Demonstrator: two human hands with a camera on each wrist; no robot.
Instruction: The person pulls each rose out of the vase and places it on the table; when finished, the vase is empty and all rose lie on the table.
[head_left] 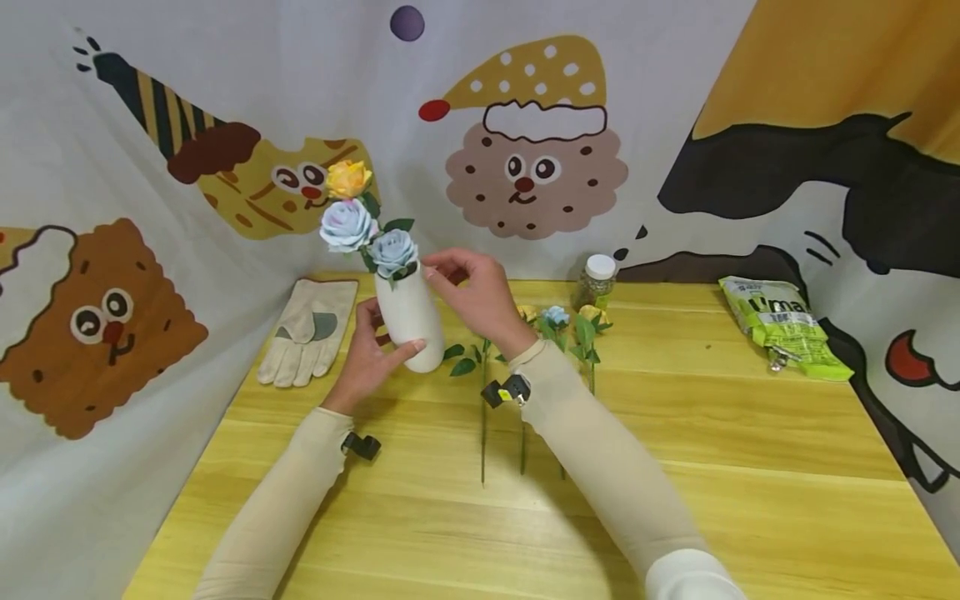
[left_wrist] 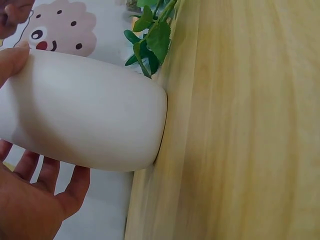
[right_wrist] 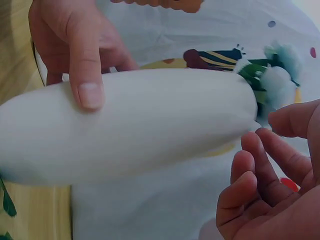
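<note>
A white vase [head_left: 411, 321] holds a yellow rose [head_left: 348, 179], a pale lilac-blue rose [head_left: 348, 225] and a blue rose [head_left: 393, 252]. My left hand [head_left: 367, 358] grips the vase's body, thumb in front and fingers behind it. At the rim, my right hand [head_left: 480, 292] pinches the vase's edge between thumb and index finger; the right wrist view shows these fingertips [right_wrist: 265, 132] there, the other fingers curled. Whether the vase's base touches the table cannot be told.
On the wooden table [head_left: 675, 467], several long-stemmed flowers lie to the right, including a blue rose [head_left: 556, 315] and a yellow rose [head_left: 592, 315]. Behind them stands a white-capped jar [head_left: 596, 287]. A glove [head_left: 307, 333] lies at left, a green bag [head_left: 783, 329] at right.
</note>
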